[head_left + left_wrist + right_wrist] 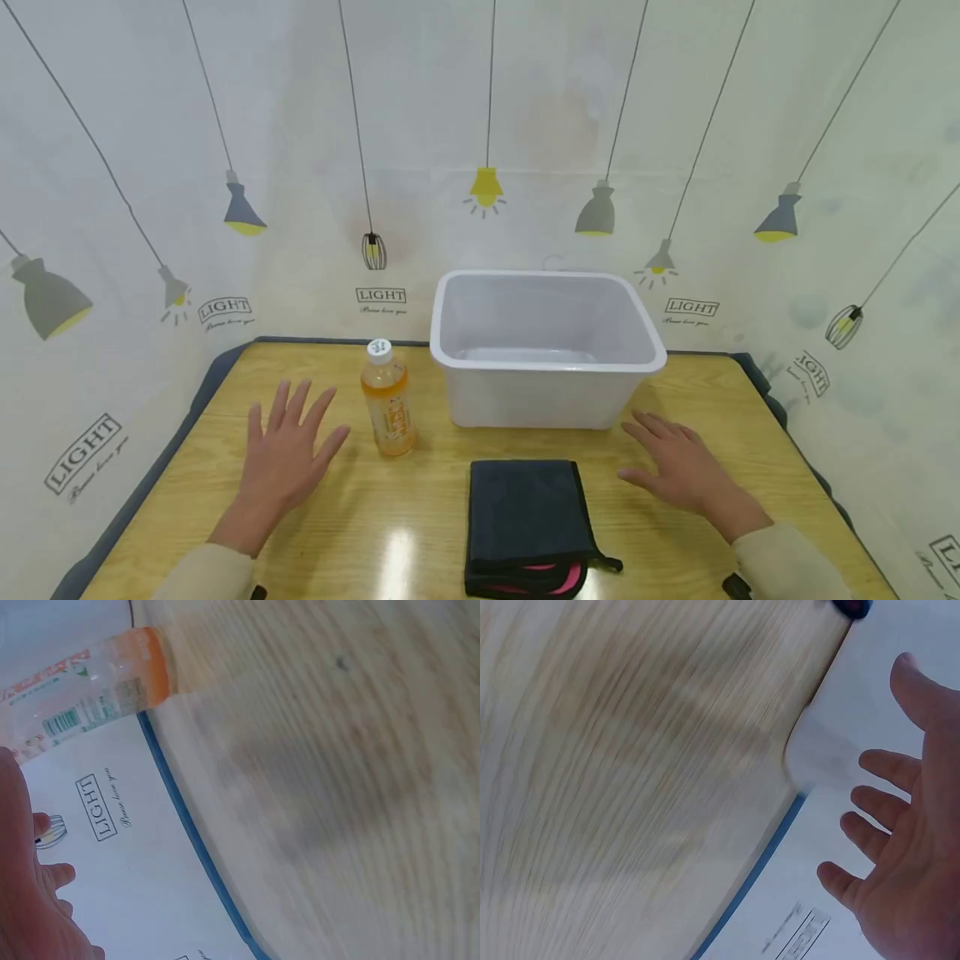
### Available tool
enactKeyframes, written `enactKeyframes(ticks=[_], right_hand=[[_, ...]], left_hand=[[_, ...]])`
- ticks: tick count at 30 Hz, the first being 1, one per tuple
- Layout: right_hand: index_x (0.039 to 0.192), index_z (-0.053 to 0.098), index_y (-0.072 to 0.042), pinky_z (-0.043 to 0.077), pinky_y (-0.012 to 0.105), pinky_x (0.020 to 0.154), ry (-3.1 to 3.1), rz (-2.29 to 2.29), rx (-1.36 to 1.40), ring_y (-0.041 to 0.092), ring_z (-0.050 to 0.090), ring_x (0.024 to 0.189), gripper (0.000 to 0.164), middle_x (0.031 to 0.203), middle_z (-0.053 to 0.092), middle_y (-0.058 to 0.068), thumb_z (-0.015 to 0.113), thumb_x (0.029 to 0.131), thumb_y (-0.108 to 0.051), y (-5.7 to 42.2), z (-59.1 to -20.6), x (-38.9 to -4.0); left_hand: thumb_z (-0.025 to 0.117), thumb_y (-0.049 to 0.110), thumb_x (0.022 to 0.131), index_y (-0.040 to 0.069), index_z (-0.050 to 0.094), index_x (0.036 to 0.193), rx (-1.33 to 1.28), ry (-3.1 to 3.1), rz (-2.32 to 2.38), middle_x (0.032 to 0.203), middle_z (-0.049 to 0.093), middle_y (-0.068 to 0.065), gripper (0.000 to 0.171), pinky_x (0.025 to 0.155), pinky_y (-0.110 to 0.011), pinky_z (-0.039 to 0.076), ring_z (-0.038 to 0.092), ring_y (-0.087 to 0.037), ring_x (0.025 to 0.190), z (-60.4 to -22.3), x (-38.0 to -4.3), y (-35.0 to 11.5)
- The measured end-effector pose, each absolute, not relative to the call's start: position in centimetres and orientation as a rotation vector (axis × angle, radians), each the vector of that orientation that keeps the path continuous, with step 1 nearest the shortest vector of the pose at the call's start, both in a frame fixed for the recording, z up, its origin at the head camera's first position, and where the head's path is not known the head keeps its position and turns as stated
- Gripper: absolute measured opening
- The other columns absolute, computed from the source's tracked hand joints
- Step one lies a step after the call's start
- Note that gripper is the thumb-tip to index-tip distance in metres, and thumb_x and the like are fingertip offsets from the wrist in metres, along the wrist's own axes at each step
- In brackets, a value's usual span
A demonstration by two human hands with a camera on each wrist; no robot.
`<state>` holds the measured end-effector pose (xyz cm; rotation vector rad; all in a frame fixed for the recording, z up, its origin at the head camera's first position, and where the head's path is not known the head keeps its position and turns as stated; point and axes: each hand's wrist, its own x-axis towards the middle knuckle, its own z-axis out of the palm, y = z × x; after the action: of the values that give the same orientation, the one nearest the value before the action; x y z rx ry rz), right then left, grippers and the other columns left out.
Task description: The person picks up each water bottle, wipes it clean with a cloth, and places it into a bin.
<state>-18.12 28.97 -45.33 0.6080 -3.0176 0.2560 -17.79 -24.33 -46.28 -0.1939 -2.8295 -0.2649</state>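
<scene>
Left hand: the person's left hand (pixel 283 462) is spread out and relaxed, nothing in it, just beside the bottle but apart from it.
Right hand: same deal, right hand (pixel 678 468) loose and holding nothing, near the tub's lower right corner. Can't tell if a fingertip touches.
Bottle: clear plastic bottle of orange drink with a white cap (pixel 390 408), upright on the table, left of the tub.
Tub: white rectangular plastic tub (pixel 528 398) at the back of the light wooden table (pixel 322 542).
Folded thing: dark fabric square with pink inside edges and a small corner loop (pixel 528 512), lying in front of the tub, between the hands.
Progress: no handling going on, imo. Bottle's capped and, like the fabric square, outside the tub. Not started or finished? Honestly can't tell.
</scene>
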Motion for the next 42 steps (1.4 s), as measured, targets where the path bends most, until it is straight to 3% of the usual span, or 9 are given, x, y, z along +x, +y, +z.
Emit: enactKeyframes(ticks=[7, 18, 27, 35, 42], right_hand=[[0.135, 0.057, -0.008, 0.040, 0.059, 0.102, -2.968, 0.264, 0.774, 0.036, 0.054, 0.127, 0.061, 0.139, 0.057, 0.013, 0.064, 0.090, -0.049, 25.7, -45.2, -17.6], [0.140, 0.051, -0.008, 0.039, 0.055, 0.105, -2.954, 0.302, 1.042, 0.029, 0.051, 0.131, 0.067, 0.143, 0.053, 0.010, 0.058, 0.092, -0.054, 19.7, -45.9, -17.6], [0.150, 0.037, -0.018, 0.037, 0.054, 0.109, -3.052, 0.295, 1.251, 0.026, 0.041, 0.140, 0.069, 0.156, 0.037, 0.005, 0.048, 0.095, -0.059, 14.5, -46.8, -16.4], [0.155, 0.024, -0.020, 0.037, 0.052, 0.109, -3.065, 0.176, 1.350, 0.024, 0.036, 0.143, 0.078, 0.162, 0.024, 0.002, 0.038, 0.094, -0.068, 12.0, -48.1, -15.2], [0.157, 0.013, -0.023, 0.022, 0.062, 0.115, -3.191, 0.185, 1.281, 0.026, 0.021, 0.151, 0.097, 0.165, 0.010, 0.003, 0.040, 0.084, -0.080, 11.4, -48.9, -15.0]], left_hand=[[0.036, 0.056, 0.100, 0.017, 0.038, 0.148, -0.197, -2.791, -0.302, 0.157, 0.026, -0.019, 0.061, 0.113, -0.069, 0.006, 0.010, -0.041, 0.149, -45.1, -18.0, -22.8], [0.041, 0.049, 0.101, 0.014, 0.042, 0.144, -0.211, -2.622, -0.394, 0.153, 0.035, -0.018, 0.055, 0.114, -0.065, 0.013, 0.016, -0.040, 0.148, -41.9, -19.1, -20.3], [0.038, 0.052, 0.101, 0.016, 0.039, 0.146, -0.195, -2.572, -0.442, 0.155, 0.033, -0.016, 0.058, 0.116, -0.063, 0.014, 0.015, -0.038, 0.149, -39.5, -20.5, -18.7], [0.035, 0.052, 0.101, 0.019, 0.037, 0.148, -0.208, -2.609, -0.505, 0.157, 0.030, -0.015, 0.057, 0.116, -0.063, 0.011, 0.012, -0.038, 0.150, -39.1, -21.2, -18.2], [0.035, 0.052, 0.101, 0.021, 0.037, 0.149, -0.227, -2.608, -0.513, 0.157, 0.030, -0.015, 0.056, 0.116, -0.062, 0.011, 0.012, -0.038, 0.150, -39.2, -21.4, -18.1]])
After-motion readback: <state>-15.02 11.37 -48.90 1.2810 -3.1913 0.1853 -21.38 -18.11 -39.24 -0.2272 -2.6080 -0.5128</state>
